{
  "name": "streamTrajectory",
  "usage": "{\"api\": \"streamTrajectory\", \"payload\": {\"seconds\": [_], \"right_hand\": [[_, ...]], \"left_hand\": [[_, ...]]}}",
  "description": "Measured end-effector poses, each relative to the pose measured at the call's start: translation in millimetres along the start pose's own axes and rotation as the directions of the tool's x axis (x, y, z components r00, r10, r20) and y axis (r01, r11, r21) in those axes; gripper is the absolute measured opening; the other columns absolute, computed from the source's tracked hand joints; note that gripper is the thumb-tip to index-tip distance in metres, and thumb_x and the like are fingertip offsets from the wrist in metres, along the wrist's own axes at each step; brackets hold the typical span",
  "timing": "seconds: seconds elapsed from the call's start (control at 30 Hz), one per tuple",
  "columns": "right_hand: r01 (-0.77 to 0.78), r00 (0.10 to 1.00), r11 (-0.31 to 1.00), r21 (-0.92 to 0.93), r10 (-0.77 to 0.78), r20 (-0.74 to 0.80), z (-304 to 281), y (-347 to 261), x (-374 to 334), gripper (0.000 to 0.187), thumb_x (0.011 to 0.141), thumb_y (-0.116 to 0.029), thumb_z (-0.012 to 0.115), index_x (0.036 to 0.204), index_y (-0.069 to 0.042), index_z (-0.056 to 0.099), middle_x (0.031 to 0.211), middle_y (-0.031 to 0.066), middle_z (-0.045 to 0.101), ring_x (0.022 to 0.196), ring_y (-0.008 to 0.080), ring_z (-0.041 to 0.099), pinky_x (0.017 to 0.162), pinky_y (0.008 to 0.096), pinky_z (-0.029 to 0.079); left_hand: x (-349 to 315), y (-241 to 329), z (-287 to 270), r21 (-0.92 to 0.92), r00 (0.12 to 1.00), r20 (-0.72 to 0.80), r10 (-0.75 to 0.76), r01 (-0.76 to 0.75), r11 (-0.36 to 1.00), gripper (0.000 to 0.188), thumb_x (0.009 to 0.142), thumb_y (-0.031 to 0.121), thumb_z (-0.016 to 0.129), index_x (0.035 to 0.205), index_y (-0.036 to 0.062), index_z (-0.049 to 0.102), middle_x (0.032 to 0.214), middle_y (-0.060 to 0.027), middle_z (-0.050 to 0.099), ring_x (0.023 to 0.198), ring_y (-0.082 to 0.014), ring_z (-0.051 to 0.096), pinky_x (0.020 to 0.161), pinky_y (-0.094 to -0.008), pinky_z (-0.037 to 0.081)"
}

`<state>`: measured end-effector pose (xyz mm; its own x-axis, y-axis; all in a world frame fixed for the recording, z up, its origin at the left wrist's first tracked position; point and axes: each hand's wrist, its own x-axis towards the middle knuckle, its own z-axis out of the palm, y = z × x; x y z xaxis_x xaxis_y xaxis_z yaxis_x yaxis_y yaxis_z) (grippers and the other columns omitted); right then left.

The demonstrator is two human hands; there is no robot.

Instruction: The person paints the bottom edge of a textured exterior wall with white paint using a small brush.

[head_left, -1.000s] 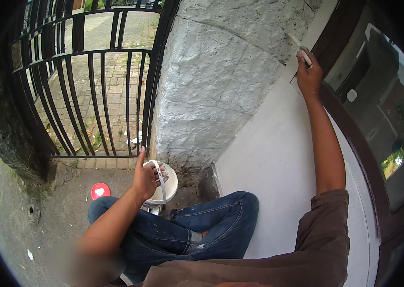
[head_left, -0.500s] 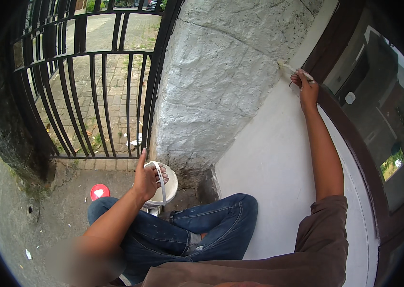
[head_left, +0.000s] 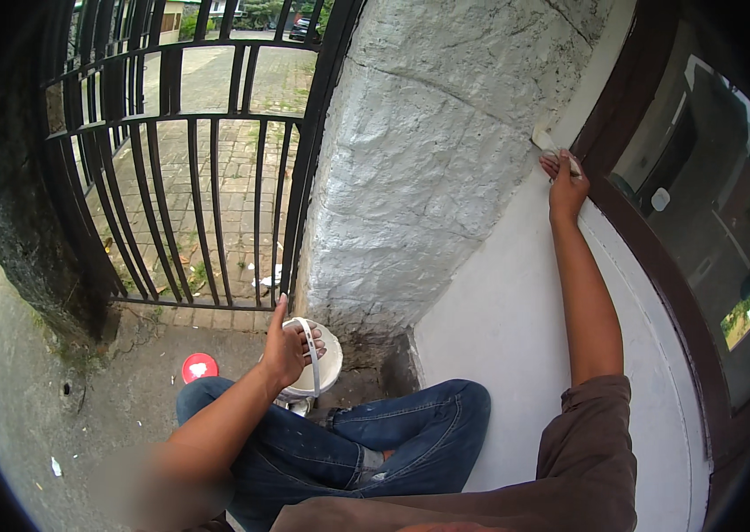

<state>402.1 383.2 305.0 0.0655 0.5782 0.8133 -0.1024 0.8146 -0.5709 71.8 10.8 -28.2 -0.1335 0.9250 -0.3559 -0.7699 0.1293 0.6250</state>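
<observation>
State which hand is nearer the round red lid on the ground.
Left. The left hand sits right of the lid, at the round white bucket; the right hand is much higher and farther right, by the rough white wall.

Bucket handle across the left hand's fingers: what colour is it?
The bucket handle is white, seen best in the head view.

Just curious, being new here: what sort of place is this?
Probably outdoors beside a building's entrance, judging by the black barred gate, the rough white wall and the brown-framed glass pane.
</observation>
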Motion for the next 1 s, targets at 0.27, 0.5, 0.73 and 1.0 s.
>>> {"api": "streamTrajectory", "payload": {"seconds": [0.27, 0.5, 0.73, 1.0], "right_hand": [[0.136, 0.988, 0.976, -0.172, -0.120, 0.102, 25, -37, -16, 0.033, 0.109, -0.021, 0.059, 0.124, 0.008, 0.065, 0.098, 0.0169, 0.075, 0.089, 0.0208, 0.075, 0.085, 0.0310, 0.061], [0.348, 0.937, 0.937, -0.007, -0.348, 0.019, 63, -73, 43, 0.035, 0.109, -0.022, 0.058, 0.125, 0.009, 0.064, 0.098, 0.0168, 0.075, 0.090, 0.0217, 0.076, 0.085, 0.0312, 0.061], [0.192, 0.981, 0.964, -0.185, -0.184, 0.062, 28, -27, -4, 0.032, 0.109, -0.020, 0.058, 0.118, 0.009, 0.066, 0.093, 0.0162, 0.075, 0.087, 0.0215, 0.076, 0.080, 0.0312, 0.062], [0.118, 0.991, 0.976, -0.185, -0.103, 0.087, 9, -37, -8, 0.032, 0.109, -0.022, 0.059, 0.114, 0.008, 0.068, 0.091, 0.0144, 0.075, 0.082, 0.0189, 0.074, 0.078, 0.0303, 0.061]], "left_hand": [[0, -1, -3, 0.003, 1.000, -0.022, -0.012, 0.012, 1.000, 0.090, 0.086, 0.091, 0.043, 0.109, 0.0052, 0.057, 0.097, -0.0067, 0.059, 0.088, -0.0230, 0.060, 0.089, -0.0402, 0.051], [-2, -2, -3, -0.003, 0.999, -0.030, -0.022, 0.022, 1.000, 0.093, 0.085, 0.092, 0.043, 0.112, 0.0039, 0.058, 0.097, -0.0068, 0.060, 0.088, -0.0233, 0.060, 0.089, -0.0408, 0.051], [-3, 1, 2, -0.044, 0.999, -0.035, -0.022, 0.021, 0.999, 0.090, 0.087, 0.091, 0.044, 0.109, 0.0041, 0.056, 0.092, -0.0068, 0.060, 0.083, -0.0234, 0.060, 0.086, -0.0392, 0.052], [-2, -3, 0, -0.009, 0.999, 0.002, -0.038, 0.038, 0.999, 0.093, 0.086, 0.092, 0.042, 0.113, 0.0035, 0.058, 0.098, -0.0066, 0.060, 0.089, -0.0227, 0.060, 0.090, -0.0405, 0.051]]}}
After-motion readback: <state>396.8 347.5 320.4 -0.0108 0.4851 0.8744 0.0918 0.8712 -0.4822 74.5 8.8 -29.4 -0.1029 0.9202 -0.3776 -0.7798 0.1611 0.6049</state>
